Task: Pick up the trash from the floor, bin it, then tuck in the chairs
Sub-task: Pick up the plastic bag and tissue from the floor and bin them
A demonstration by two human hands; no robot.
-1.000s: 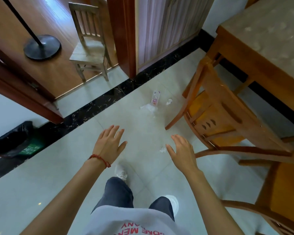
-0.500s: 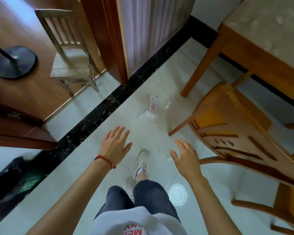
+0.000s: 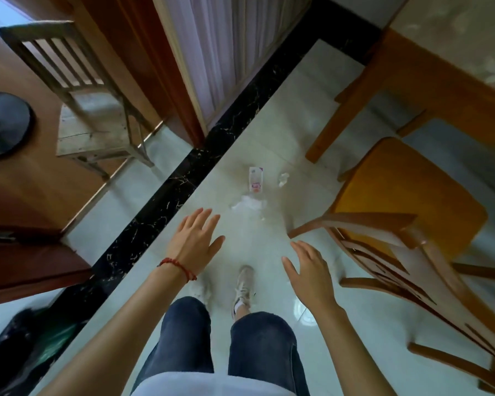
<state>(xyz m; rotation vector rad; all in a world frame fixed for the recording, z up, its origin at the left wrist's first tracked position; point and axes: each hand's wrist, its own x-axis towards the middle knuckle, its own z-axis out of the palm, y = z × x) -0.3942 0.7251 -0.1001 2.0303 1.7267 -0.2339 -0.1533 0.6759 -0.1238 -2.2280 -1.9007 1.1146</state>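
- Trash lay scattered on the pale glossy tiled floor (image 3: 143,195), ahead of the person's feet and just left of the nearer chair.
- At far left, a green bin lined with a black plastic bag (image 3: 26,344) sat blurred at the lower edge, on the black marble floor strip (image 3: 183,178).
- Above it, a round black stand base (image 3: 3,124) rested on brown wood flooring, beside a small weathered grey wooden chair (image 3: 89,121).
- The left hand (image 3: 195,244), with a red cord bracelet (image 3: 177,265) on its wrist, hovered palm down with fingers spread and straight, holding nothing.
- Beyond that hand lay a crumpled white tissue (image 3: 247,204), a small white packet with pink print (image 3: 255,178) just past it, and a small white paper wad (image 3: 283,178) to the packet's right.
- The right hand (image 3: 309,272) hovered with fingers loosely extended, empty, near the chair's back rail but apart from it.
- An orange-brown wooden chair with a curved back (image 3: 406,201) stood pulled out from the table.
- At far right, a wooden table with a pale mottled top (image 3: 452,47) filled the upper corner.
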